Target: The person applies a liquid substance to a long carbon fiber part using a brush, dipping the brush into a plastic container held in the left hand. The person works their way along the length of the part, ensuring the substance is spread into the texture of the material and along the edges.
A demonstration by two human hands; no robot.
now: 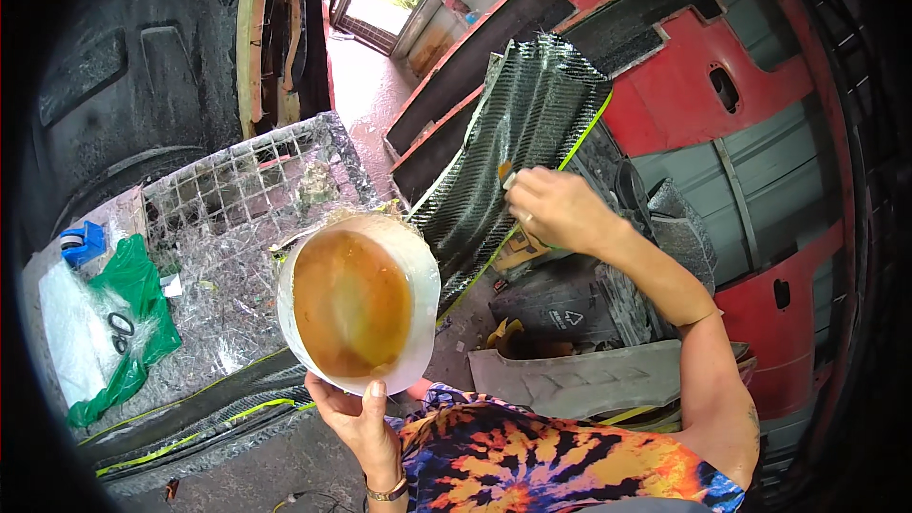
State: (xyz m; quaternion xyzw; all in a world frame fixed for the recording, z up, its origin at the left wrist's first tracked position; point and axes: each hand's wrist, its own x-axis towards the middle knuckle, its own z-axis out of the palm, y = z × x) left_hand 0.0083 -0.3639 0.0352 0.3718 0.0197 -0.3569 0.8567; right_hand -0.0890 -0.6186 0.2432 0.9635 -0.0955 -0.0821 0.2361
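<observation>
Grips tub [427, 285] w/ L hand [363, 426], just left of ctr, w/ amber liquid [351, 299] inside. Pinches small tool [505, 171] in R hand [562, 212], over black panel [508, 119], upper ctr; can't tell if touching. Has bench [214, 294] w/ green plastic [142, 275] + scissors [121, 328] at left, dark box [546, 309] under R arm [655, 261], lower right of ctr. Leaves pink floor [366, 76] open past bench edge, upper ctr.

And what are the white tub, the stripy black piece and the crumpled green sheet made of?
White tub: probably plastic, with a smooth, pale wall.
Black piece: looks like woven fibre cloth, maybe carbon fibre; it's glossy, with tiny woven rows and a frayed top edge.
Green sheet: likely thin plastic film, since it's wrinkled and a bit shiny.
</observation>
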